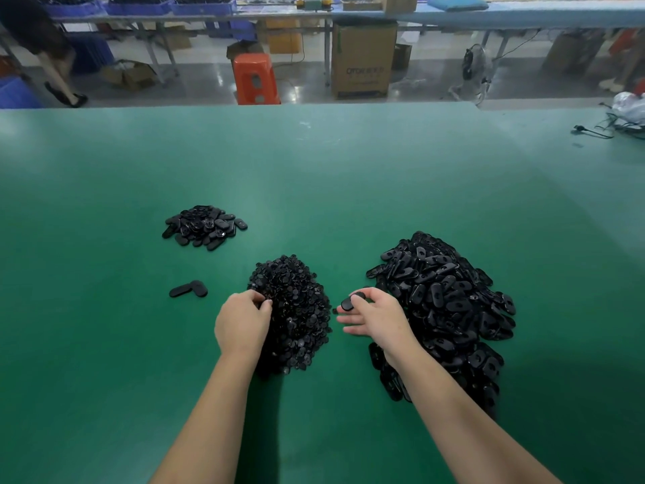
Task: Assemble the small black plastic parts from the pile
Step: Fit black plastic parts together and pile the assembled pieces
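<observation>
Our right hand pinches one oval part beside the oval pile; left fingers curl into the disc pile (any catch hidden). We risk lifting two discs, or none.

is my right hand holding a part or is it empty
Holding one. The right hand pinches an oval black part between thumb and forefinger, lifted beside the big pile; the other fingers are spread.
</observation>
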A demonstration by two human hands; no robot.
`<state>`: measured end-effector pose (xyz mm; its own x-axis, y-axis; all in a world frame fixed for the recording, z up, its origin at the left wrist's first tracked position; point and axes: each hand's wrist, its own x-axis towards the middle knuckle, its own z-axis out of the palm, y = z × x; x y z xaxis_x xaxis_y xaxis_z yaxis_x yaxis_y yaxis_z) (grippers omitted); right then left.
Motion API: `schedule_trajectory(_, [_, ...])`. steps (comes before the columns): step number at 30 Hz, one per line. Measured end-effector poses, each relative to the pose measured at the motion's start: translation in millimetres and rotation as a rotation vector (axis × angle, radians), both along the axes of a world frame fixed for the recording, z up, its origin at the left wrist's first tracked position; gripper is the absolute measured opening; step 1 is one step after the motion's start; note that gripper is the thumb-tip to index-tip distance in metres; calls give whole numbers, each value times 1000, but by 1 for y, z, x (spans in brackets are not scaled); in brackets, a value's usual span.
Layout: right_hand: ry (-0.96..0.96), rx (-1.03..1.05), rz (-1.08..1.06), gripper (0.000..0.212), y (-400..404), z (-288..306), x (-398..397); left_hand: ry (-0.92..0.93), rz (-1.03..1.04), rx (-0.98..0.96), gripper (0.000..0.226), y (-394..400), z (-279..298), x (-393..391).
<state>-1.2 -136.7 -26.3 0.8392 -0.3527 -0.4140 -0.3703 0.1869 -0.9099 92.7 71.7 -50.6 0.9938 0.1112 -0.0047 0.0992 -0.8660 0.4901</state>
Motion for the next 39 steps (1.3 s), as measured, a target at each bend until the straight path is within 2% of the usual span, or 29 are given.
schedule_trajectory(4, [-7,24,-29,23,0,4,-2,-6,5,3,11,-1,2,-2])
schedule_trajectory(12, [-44,25,-62,20,-1,4,-4,-73,12,-68,14,-5,8,-8])
schedule_trajectory(14, [-44,28,-64,19,-2,5,-4,-96,-44,-196,12,-8,15,-11])
schedule_trajectory(16, [-38,30,-74,18,-2,5,-5,-84,-146,-404,10,-14,23,-14])
schedule_trajectory(21, [-36,38,-112,17,0,5,-5,114,-283,-918,5,-41,36,-26])
schedule_trajectory(24, [-51,67,-119,17,1,5,-4,210,-311,-1088,11,-51,35,-32])
schedule_trajectory(28, [-64,101,-125,17,0,5,-4,283,-282,-1152,16,-57,32,-35])
schedule_trajectory(39, [-118,137,-107,16,3,8,-6,279,-266,-1143,11,-55,27,-34])
